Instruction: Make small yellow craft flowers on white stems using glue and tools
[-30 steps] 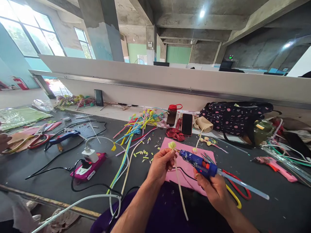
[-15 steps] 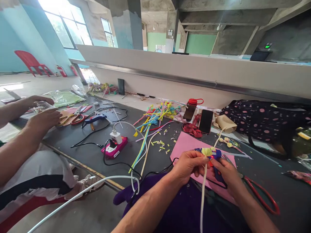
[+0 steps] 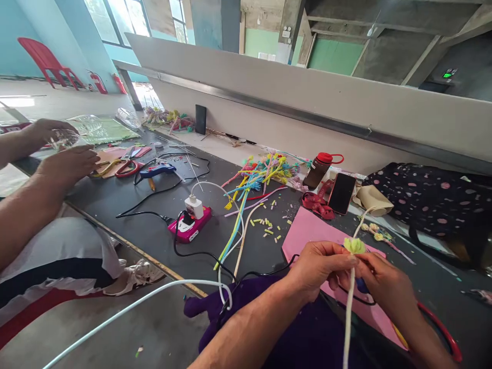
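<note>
Between my hands is a small yellow yarn flower (image 3: 354,245) atop a cream cord (image 3: 349,312) that hangs toward me. My left hand (image 3: 323,266) is closed, pinching the cord just under the petals. My right hand (image 3: 390,282) is closed too, thumb and fingertips at the flower's base on the right. Behind my right fingers shows part of a blue glue gun (image 3: 362,286), mostly hidden; whether any finger still holds it is unclear. Below lies a pink sheet (image 3: 307,233). Red-handled scissors (image 3: 446,328) are partly covered by my right forearm.
A colourful cord bundle (image 3: 265,171) and short yellow cut pieces (image 3: 267,225) lie ahead. A magenta power strip (image 3: 190,225) trails cables. A red-capped bottle (image 3: 318,169), phone (image 3: 342,192) and patterned bag (image 3: 430,197) stand rightward. A co-worker's hands (image 3: 69,159) hold clear plastic at left.
My right fingers have gone from the glue gun's body to the flower's base. The flower now looks more spread and upright. The camera has tilted down and turned slightly left.
</note>
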Available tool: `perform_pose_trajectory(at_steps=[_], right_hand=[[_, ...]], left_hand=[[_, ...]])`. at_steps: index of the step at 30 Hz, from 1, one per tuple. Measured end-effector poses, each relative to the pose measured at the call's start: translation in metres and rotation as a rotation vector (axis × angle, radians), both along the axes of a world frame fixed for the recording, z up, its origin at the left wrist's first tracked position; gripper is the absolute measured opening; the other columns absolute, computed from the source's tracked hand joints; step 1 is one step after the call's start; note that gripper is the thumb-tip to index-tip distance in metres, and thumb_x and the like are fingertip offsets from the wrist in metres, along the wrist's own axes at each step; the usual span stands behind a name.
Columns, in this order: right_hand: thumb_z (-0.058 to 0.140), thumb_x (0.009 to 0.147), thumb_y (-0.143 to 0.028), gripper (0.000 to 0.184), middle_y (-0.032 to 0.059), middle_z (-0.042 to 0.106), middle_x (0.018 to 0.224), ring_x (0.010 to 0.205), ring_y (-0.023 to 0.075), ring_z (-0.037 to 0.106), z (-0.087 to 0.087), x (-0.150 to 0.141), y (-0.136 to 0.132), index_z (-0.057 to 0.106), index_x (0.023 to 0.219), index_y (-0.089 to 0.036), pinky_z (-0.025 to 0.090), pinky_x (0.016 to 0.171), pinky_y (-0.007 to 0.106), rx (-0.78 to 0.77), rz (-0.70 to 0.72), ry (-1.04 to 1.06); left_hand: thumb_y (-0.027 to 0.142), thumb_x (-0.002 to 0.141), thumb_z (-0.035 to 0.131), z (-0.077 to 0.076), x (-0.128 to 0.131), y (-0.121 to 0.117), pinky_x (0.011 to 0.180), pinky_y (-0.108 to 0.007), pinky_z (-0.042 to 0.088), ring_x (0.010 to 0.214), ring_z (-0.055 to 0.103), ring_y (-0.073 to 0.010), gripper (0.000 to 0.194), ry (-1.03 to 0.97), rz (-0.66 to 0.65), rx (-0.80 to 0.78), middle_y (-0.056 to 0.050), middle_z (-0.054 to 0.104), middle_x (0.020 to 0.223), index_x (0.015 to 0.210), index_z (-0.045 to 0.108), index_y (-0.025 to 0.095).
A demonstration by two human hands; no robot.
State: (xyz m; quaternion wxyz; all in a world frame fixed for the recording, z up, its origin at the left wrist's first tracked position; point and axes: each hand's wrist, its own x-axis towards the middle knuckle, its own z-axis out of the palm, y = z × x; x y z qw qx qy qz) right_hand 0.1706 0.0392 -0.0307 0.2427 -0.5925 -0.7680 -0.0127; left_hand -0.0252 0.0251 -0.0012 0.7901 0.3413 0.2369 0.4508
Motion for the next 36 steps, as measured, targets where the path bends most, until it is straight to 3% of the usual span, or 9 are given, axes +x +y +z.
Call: perform_pose_trajectory(at_steps=[2,4,5,10,15,24,31,36], right_hand=[[0.043,0.081,-0.035,0.029,0.0056,0.066,0.069,0.067,0.0218,0.062,0.015,-0.021,0.013,0.065,0.068,-0.022,0.045,0.061,0.031,-0.096,0.192,0.008],[0.040,0.082,-0.029,0.032,0.0037,0.066,0.066,0.061,0.0194,0.061,0.028,-0.050,0.032,0.067,0.067,-0.021,0.044,0.055,0.029,-0.229,0.354,0.097],[0.043,0.081,-0.027,0.028,0.0032,0.067,0.072,0.064,0.0190,0.061,0.031,-0.067,0.043,0.069,0.075,-0.021,0.044,0.055,0.028,-0.312,0.459,0.079],[0.048,0.083,-0.022,0.022,0.0020,0.070,0.087,0.079,0.0155,0.062,0.023,-0.146,0.089,0.069,0.089,-0.021,0.045,0.070,0.025,-0.266,0.507,0.012],[0.055,0.078,-0.026,0.017,0.0014,0.071,0.082,0.076,0.0172,0.062,0.006,-0.187,0.111,0.071,0.079,-0.023,0.041,0.065,0.025,-0.300,0.441,-0.111],[0.060,0.071,-0.031,0.013,0.0023,0.069,0.068,0.069,0.0195,0.063,-0.009,-0.210,0.125,0.069,0.068,-0.022,0.036,0.054,0.024,-0.373,0.325,-0.177],[0.046,0.085,-0.029,0.018,0.0000,0.070,0.070,0.055,0.0102,0.064,-0.002,-0.200,0.131,0.060,0.081,-0.017,0.040,0.047,0.017,-0.463,0.399,0.016],[0.048,0.084,-0.026,0.014,-0.0008,0.068,0.069,0.054,0.0098,0.063,0.005,-0.189,0.128,0.058,0.082,-0.017,0.042,0.047,0.017,-0.427,0.415,0.055]], left_hand=[[0.035,0.062,0.070,0.003,-0.003,0.000,0.031,-0.017,0.028,0.036,0.051,-0.0065,0.025,-0.054,-0.018,-0.002,-0.001,0.063,0.057,0.064,0.059,0.012],[0.035,0.062,0.070,0.007,-0.005,-0.001,0.029,-0.017,0.027,0.035,0.052,-0.0071,0.025,-0.104,-0.053,0.000,-0.002,0.065,0.059,0.063,0.058,0.013],[0.035,0.061,0.071,0.008,-0.007,-0.001,0.029,-0.017,0.027,0.035,0.052,-0.0074,0.026,-0.124,-0.068,-0.004,-0.003,0.065,0.058,0.063,0.057,0.013],[0.037,0.060,0.072,0.012,-0.012,-0.001,0.030,-0.016,0.028,0.033,0.048,-0.0059,0.028,-0.151,-0.037,-0.021,-0.001,0.062,0.054,0.061,0.057,0.013],[0.040,0.060,0.073,0.013,-0.015,0.000,0.032,-0.017,0.028,0.034,0.046,-0.0052,0.031,-0.170,-0.031,-0.019,-0.001,0.061,0.054,0.062,0.060,0.012],[0.039,0.060,0.074,0.012,-0.016,0.000,0.033,-0.016,0.031,0.036,0.049,-0.0049,0.030,-0.207,-0.052,-0.031,-0.001,0.063,0.058,0.066,0.062,0.012],[0.041,0.060,0.075,0.008,-0.015,0.000,0.035,-0.016,0.034,0.039,0.051,-0.0048,0.032,-0.230,-0.073,-0.025,-0.002,0.066,0.066,0.070,0.063,0.013],[0.041,0.060,0.074,0.009,-0.014,0.000,0.033,-0.016,0.030,0.037,0.050,-0.0044,0.031,-0.209,-0.060,-0.011,-0.002,0.065,0.064,0.065,0.061,0.013]])
